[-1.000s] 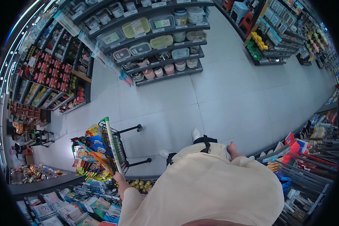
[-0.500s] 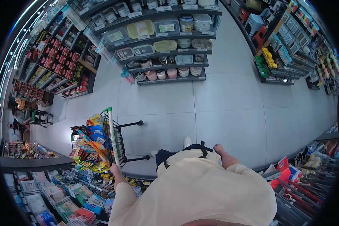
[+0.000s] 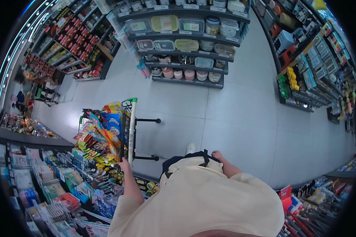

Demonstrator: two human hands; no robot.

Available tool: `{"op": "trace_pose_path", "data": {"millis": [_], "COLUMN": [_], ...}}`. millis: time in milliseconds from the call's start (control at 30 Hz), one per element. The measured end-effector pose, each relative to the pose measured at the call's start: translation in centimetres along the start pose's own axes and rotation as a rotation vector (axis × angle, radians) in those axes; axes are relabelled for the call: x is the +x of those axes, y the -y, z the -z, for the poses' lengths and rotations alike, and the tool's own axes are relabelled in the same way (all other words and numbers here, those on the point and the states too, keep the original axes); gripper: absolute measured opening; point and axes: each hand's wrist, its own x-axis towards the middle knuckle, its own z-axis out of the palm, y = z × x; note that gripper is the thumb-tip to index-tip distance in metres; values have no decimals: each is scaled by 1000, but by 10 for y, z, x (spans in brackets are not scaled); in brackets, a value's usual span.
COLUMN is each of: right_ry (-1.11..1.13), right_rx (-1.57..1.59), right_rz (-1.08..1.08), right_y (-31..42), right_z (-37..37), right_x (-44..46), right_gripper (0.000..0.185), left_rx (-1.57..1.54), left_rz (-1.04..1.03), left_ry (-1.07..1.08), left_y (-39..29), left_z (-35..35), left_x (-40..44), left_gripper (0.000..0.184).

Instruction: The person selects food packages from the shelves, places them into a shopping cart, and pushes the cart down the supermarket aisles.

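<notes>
My left hand [image 3: 124, 164] is closed at the near end of the pale handle bar [image 3: 132, 128] of a shopping cart. Bright snack packets [image 3: 106, 130] in yellow, blue, orange and red fill the cart basket to the top. The cart stands on my left, its dark frame [image 3: 146, 158] and wheels partly showing. By the front of my waist hangs my right hand [image 3: 216, 155], away from any shelf. Its fingers are too small and turned away to read, and nothing is visibly held in it.
Ahead stands a shelf unit [image 3: 188, 81] with plastic boxes and jars. Another shelf [image 3: 304, 100] is at the right, and a red-packed rack [image 3: 73, 43] at the far left. Stationery [image 3: 67, 177] lines the near left. People [image 3: 19, 98] and another cart [image 3: 45, 94] are farther back.
The shelves and floor have shifted in view as my head turned slightly. The cart appears farther right in view and its handle more upright. My left hand stays at the handle.
</notes>
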Motion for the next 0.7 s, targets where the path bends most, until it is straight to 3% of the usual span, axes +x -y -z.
{"op": "trace_pose_path", "data": {"millis": [67,133,200,267,400,533,700], "right_ry": [86,134,58,-94,51,18,37], "right_rx": [56,5,107,-201,-172,-149,-38], "right_rz": [-114,-66,-109,210,341,663,758], "right_y": [31,24,34,41,139,203,291], "right_z": [22,25,31,34,74,66,85], "right_x": [-8,12,16,17,-4,-31,-86], "right_gripper": [35,36,37,40,40,42,48], "left_rx": [31,56,257,203,292,348,382], "left_rz": [-181,-201,-89,-66,-94,-24,-1], "left_ry": [-58,-78,-83,-119,-114,-96,-126], "left_y": [59,35,22,49,60,77,82], "left_z": [-14,-10,-7,-14,-18,-19,-33], "left_x": [59,-10,-38,-32,-50,-95,-133], "left_gripper": [72,71,65,61,58,52,57]}}
